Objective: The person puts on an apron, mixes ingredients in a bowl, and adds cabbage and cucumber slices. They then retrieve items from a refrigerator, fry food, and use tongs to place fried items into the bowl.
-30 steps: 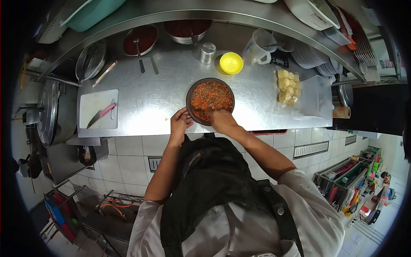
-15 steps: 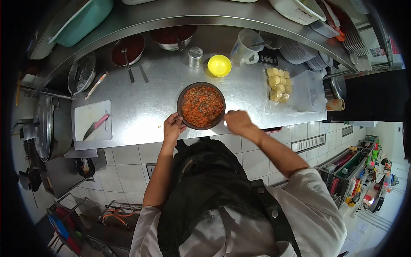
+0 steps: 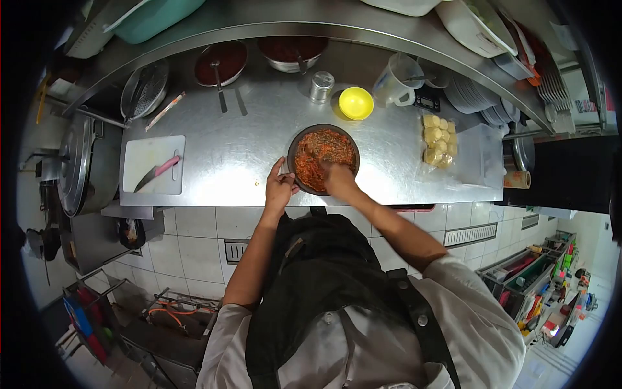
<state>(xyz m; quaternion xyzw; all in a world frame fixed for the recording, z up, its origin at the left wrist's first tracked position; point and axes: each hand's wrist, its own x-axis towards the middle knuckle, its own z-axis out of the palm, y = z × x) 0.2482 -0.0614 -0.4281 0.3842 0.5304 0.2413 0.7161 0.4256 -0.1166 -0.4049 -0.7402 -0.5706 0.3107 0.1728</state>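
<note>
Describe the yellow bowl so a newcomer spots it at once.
On the steel counter, look just behind the dark bowl of orange mixture, toward the back wall. The small yellow bowl sits between a metal shaker and a white jug, the only bright yellow item.

desk: stainless steel desk (image 3: pixel 233 155), runs left-right, tiled front below
near edge, middle: dark bowl (image 3: pixel 293 148) of red-orange mix
left: white cutting board (image 3: pixel 150 159), pink-handled knife (image 3: pixel 155 172) on it
back row: strainer (image 3: pixel 144 89), two bowls of red sauce (image 3: pixel 223 61), metal shaker (image 3: pixel 321 87), yellow bowl (image 3: pixel 356 103), white jug (image 3: pixel 396 81)
right: bag of pale yellow pieces (image 3: pixel 438 138), clear container (image 3: pixel 487 152), stacked plates (image 3: pixel 468 97)
</note>
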